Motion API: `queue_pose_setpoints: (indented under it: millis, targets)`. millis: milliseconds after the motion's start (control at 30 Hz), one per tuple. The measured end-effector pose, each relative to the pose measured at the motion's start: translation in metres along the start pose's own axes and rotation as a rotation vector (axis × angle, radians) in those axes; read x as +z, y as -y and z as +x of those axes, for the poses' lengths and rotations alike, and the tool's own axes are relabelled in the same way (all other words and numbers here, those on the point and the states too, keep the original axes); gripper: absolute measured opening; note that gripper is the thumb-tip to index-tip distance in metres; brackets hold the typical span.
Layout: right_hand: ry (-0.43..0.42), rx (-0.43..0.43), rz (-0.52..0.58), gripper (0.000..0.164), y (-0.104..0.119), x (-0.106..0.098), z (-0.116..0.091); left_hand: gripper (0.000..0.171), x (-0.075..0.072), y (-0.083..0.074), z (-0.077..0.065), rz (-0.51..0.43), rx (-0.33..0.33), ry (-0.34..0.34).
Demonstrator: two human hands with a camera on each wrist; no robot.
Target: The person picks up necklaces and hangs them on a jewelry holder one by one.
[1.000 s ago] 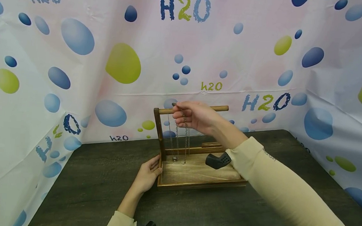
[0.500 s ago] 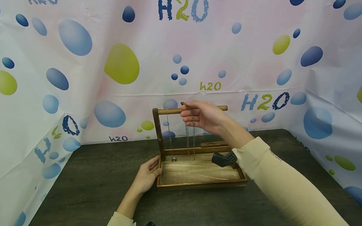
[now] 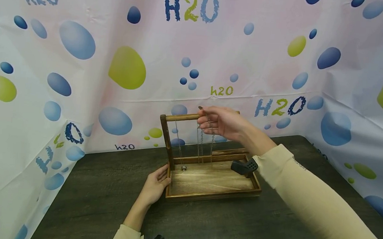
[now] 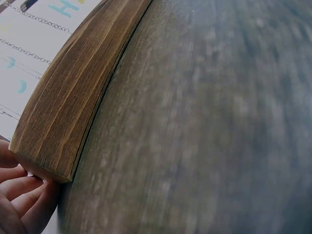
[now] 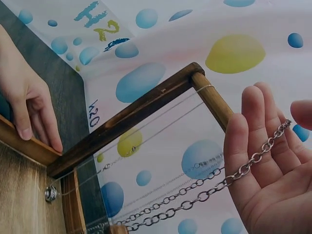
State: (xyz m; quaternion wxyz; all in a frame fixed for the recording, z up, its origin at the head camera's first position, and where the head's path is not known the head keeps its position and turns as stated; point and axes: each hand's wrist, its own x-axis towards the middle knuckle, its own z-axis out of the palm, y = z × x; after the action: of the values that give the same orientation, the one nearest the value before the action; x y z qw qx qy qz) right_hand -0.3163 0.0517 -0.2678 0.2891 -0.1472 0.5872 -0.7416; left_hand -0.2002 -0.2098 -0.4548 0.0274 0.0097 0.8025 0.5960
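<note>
A wooden jewelry stand point(image 3: 167, 140) has an upright post, a crossbar point(image 3: 182, 117) and a shallow tray base point(image 3: 213, 197). My left hand point(image 3: 156, 186) holds the tray's left wall, thumb over its edge and fingers outside. Up at the crossbar, my right hand point(image 3: 225, 123) pinches a silver chain necklace point(image 5: 204, 196), which runs across its fingers and hangs in two strands. Left of it, a thin necklace with a ring-shaped pendant point(image 3: 183, 168) hangs from the bar near the post. Another fine chain point(image 3: 198, 142) hangs just beside my right hand.
Behind the tray's right part lies a wooden strip point(image 3: 230, 152). The dark tabletop point(image 3: 115, 188) surrounds the stand, and a printed backdrop point(image 3: 162, 59) rises behind and at both sides. A black wrist device point(image 3: 244, 166) hangs at the right cuff, above the tray.
My right hand has moved to the right along the crossbar, taking the chain necklace with it. The left hand stays on the tray's wall, and the pendant necklace hangs in place.
</note>
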Motion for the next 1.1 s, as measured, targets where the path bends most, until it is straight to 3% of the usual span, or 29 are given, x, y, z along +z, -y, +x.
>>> queue_pose_setpoints:
  millis: [867, 1100]
  targets:
    - [-0.008, 0.021, -0.079, 0.034, 0.003, -0.029, -0.021, 0.055, 0.003, 0.001, -0.001, -0.002, -0.017, -0.020]
    - [-0.030, 0.020, -0.099, 0.035, 0.004, -0.042, -0.029, 0.054, 0.003, 0.003, -0.001, 0.008, 0.004, -0.020]
